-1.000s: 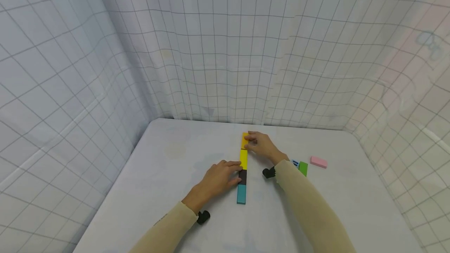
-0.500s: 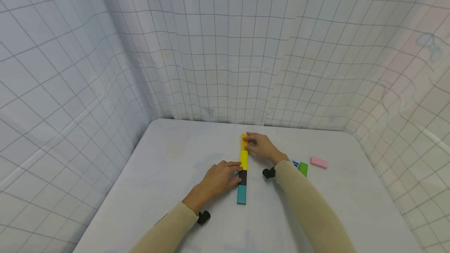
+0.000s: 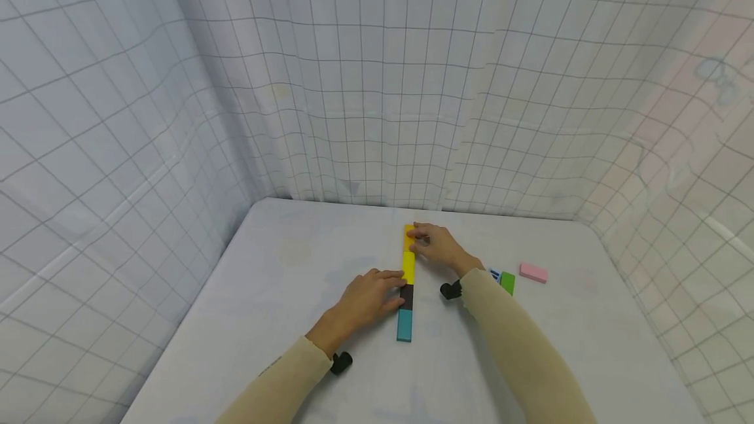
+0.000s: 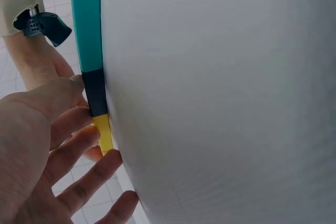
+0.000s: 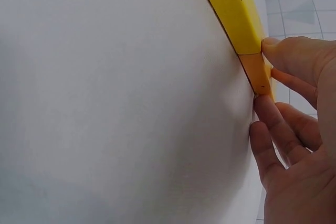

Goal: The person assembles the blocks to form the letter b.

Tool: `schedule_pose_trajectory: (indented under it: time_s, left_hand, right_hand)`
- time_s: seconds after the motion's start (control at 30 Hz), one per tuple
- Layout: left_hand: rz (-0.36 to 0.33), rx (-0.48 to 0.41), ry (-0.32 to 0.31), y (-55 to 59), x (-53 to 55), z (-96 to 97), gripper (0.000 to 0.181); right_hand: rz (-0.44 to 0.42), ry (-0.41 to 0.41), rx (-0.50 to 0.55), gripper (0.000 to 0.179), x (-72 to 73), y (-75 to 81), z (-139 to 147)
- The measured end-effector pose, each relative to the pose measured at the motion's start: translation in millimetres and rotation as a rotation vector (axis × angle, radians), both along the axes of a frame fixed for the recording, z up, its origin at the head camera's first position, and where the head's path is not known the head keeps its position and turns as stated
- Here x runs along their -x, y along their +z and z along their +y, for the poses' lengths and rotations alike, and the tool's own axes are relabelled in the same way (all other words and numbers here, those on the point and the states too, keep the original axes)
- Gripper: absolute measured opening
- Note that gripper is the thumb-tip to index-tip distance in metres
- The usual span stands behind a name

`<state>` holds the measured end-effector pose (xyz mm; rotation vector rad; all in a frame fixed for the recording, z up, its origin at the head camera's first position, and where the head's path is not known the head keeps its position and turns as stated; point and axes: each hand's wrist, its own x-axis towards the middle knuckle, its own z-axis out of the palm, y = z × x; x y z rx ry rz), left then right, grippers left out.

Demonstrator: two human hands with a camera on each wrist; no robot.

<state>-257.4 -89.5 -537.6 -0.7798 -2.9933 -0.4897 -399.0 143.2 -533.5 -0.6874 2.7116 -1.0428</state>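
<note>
A straight row of flat blocks lies on the white table, running away from me. In order from the near end come a teal block (image 3: pixel 404 326), a black block (image 3: pixel 407 297), a yellow block (image 3: pixel 409 267) and an orange block (image 3: pixel 408 238). From the left side, my left hand (image 3: pixel 368 296) rests its thumb and fingertips along the black and yellow blocks, fingers relaxed. At the far end my right hand (image 3: pixel 437 244) holds the orange block, its thumb (image 5: pixel 294 53) by the joint with the yellow one and fingertips at the far end.
Right of the right forearm lie a green block (image 3: pixel 507 282), a pink block (image 3: pixel 533 273) and a partly covered blue-and-white piece (image 3: pixel 495 274). White gridded curtains (image 3: pixel 377 116) hang behind the table and along both sides.
The orange block has slid slightly nearer, closing the thin gap to the yellow block, with the right hand moving along with it. The left hand stays in place.
</note>
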Motion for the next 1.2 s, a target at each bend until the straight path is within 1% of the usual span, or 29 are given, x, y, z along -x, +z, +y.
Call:
schedule_pose_trajectory:
  time_s: [0.1, 0.3, 0.53, 0.57, 0.67, 0.77, 0.8, 0.97, 1.2]
  left_hand:
    - [0.007, -0.009, -0.003, 0.7, -0.4, -0.2, 0.045]
    - [-0.008, -0.018, -0.002, 2.0, -1.8, 0.2, 0.043]
    - [-0.006, -0.019, 0.001, 1.4, -0.5, 1.0, 0.042]
    - [-0.005, -0.019, 0.001, 1.1, -0.2, 0.9, 0.042]
    - [-0.004, -0.019, 0.003, -0.1, 0.5, 0.7, 0.042]
    - [-0.001, -0.024, 0.003, -1.5, 0.6, 0.6, 0.042]
    - [0.001, -0.025, 0.003, -2.1, 0.7, 0.7, 0.041]
    - [0.014, -0.028, -0.004, -4.0, 0.5, 0.6, 0.041]
    - [0.019, -0.035, -0.004, 0.8, -0.4, 0.4, 0.041]
  right_hand:
    - [0.0, 0.002, -0.007, 0.042, 0.2, 0.3, 0]
    - [-0.005, 0.003, -0.027, 0.042, 0.2, 0.2, 1]
    - [0.01, 0.03, -0.01, 0.041, -1.8, 2.5, 3]
    - [0.03, 0.051, 0.008, 0.041, 4.2, -5.7, 7]
    - [0.039, 0.048, 0.006, 0.041, 4.5, -7.2, 7]
    - [0.028, 0.046, 0.008, 0.041, 3.6, -7.5, 9]
    - [0.009, 0.027, -0.009, 0.041, -2.8, 0.5, 6]
    - [-0.002, 0.02, -0.021, 0.042, -6.6, 3.6, 8]
    - [0.026, 0.029, -0.038, 0.044, -9.2, 6.4, 9]
